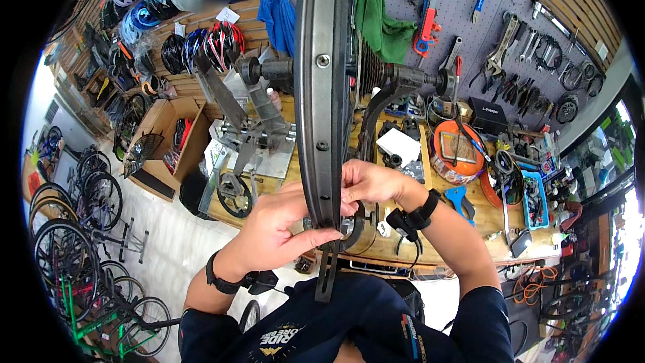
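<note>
a cardboard box (161, 117) is set beyond the left forearm. by the left hand (282, 223), the wheel rim (324, 104) is grasped low down, the thumb laid across its near face; the rim is stood upright in the middle of the view. the fingertips of the right hand (371, 183) are bunched against its right side; whether anything is pinched there cannot be told. farther right, an orange tub (438, 142) is rested on the wooden workbench (484, 245).
</note>
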A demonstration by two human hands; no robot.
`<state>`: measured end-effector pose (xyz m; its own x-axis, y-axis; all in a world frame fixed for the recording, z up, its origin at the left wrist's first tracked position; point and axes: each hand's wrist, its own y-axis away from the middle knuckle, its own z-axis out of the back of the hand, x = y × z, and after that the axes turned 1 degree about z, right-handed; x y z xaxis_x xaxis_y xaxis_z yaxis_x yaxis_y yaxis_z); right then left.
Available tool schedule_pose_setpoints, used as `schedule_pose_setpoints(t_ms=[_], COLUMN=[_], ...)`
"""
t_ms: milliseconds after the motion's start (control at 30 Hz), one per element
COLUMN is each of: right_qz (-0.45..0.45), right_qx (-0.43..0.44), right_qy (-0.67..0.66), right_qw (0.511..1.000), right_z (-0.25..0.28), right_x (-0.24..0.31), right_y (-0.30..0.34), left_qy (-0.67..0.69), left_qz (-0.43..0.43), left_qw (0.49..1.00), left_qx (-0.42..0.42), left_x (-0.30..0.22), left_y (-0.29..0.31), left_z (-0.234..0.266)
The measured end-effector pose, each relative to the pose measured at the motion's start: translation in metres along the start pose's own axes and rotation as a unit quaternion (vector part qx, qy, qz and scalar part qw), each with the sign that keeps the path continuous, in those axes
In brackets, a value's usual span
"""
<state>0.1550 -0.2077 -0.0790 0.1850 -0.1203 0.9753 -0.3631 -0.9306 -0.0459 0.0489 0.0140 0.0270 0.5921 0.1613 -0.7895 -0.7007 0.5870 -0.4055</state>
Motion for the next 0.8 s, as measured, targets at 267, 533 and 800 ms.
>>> schedule_pose_setpoints(t_ms=[267,533,800], right_qz=[-0.018,0.009,-0.074], right_qx=[-0.210,-0.311,-0.086], right_qy=[0.508,0.489,-0.013], right_qw=[0.835,0.815,0.993], right_z=[-0.031,-0.047,-0.026], right_x=[0.009,-0.004,0.015], right_y=[-0.004,-0.016,0.003], left_qy=[-0.018,-0.003,-0.026], left_qz=[-0.005,-0.007,-0.014], left_qw=[1.000,1.000,0.999], left_qx=[-0.017,-0.019,-0.025], left_x=[0.016,0.014,0.005], left_y=[0.010,0.007,0.005], left_z=[-0.012,-0.014,-0.010])
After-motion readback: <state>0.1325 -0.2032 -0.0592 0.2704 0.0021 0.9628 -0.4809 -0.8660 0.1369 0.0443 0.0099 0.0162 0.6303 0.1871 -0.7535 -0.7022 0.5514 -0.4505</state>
